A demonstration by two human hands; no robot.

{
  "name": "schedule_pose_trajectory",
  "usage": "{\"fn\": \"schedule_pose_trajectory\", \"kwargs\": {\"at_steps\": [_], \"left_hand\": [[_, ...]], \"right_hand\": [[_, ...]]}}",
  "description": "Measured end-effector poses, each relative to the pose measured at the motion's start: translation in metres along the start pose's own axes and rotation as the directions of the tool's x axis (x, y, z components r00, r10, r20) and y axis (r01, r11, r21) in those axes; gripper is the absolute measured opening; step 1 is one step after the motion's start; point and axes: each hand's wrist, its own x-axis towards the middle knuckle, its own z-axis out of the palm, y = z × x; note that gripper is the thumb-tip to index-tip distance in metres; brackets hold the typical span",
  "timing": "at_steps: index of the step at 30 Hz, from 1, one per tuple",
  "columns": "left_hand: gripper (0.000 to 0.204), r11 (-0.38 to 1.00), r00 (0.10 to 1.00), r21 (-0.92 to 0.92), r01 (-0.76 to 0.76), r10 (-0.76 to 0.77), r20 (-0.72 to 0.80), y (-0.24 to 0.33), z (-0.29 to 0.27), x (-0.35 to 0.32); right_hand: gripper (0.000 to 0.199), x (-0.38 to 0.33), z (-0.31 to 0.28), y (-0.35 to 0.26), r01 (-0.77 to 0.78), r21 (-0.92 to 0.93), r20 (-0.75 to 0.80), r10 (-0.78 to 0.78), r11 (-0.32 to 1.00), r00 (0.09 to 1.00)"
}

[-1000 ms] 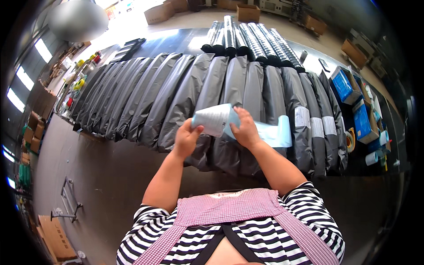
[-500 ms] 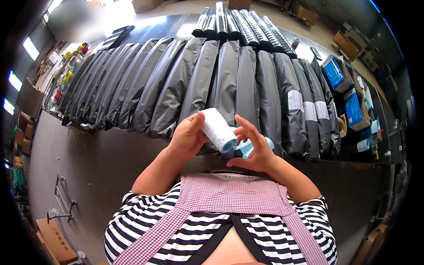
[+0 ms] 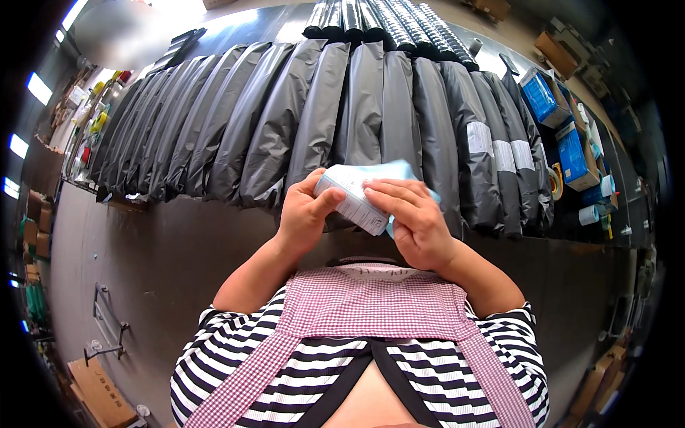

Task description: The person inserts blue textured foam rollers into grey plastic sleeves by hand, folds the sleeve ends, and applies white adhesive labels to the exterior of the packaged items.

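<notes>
In front of my chest my left hand (image 3: 300,214) grips a roll of white printed labels (image 3: 349,200), thumb on its printed face. My right hand (image 3: 424,225) is closed at the roll's right side, fingertips pressed on the label strip. Light blue backing paper (image 3: 392,170) sticks out above the right fingers, blurred by motion. Whether a label is lifted off the backing cannot be made out. Just beyond both hands lies a long row of dark grey plastic-wrapped packages (image 3: 364,107). Several on the right bear a white label (image 3: 479,138).
Black film-wrapped rolls (image 3: 414,28) lie behind the packages on the table. At the right are blue boxes (image 3: 576,157), a tape roll (image 3: 555,184) and small light blue rolls (image 3: 589,215). A metal stand (image 3: 107,324) and a cardboard box (image 3: 100,392) are on the floor at left.
My right hand has come in from spread fingers beside the roll and closed onto the label strip. The roll has turned, showing its printed face, and the backing has swung upward.
</notes>
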Motion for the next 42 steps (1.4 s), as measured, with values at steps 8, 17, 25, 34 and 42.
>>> {"fn": "schedule_pose_trajectory", "kwargs": {"at_steps": [8,17,25,34,42], "left_hand": [[0.038,0.918,0.955,0.296,-0.263,0.292,-0.057,0.014,0.005,-0.011],[0.034,0.824,0.947,0.471,-0.315,0.305,0.1,0.014,0.019,-0.016],[0.028,0.591,0.952,0.753,-0.289,0.257,0.164,0.006,0.038,-0.011],[0.021,0.717,0.999,0.697,0.012,0.012,-0.029,-0.041,0.04,0.007],[0.024,0.928,0.93,0.367,0.065,0.077,-0.358,-0.041,0.023,0.005]], "right_hand": [[0.057,0.0,0.021,-0.009,-0.274,0.627,0.05,0.313,0.729,0.948],[0.025,-0.003,0.022,-0.008,-0.303,0.462,-0.11,0.392,0.834,0.913],[0.014,-0.02,0.005,0.019,-0.415,0.527,0.002,0.487,0.742,0.873],[0.034,-0.03,-0.115,0.199,-0.649,0.758,0.278,0.868,0.065,0.411],[0.029,-0.106,-0.029,0.252,-0.279,0.109,-0.337,0.299,0.954,0.893]]}}
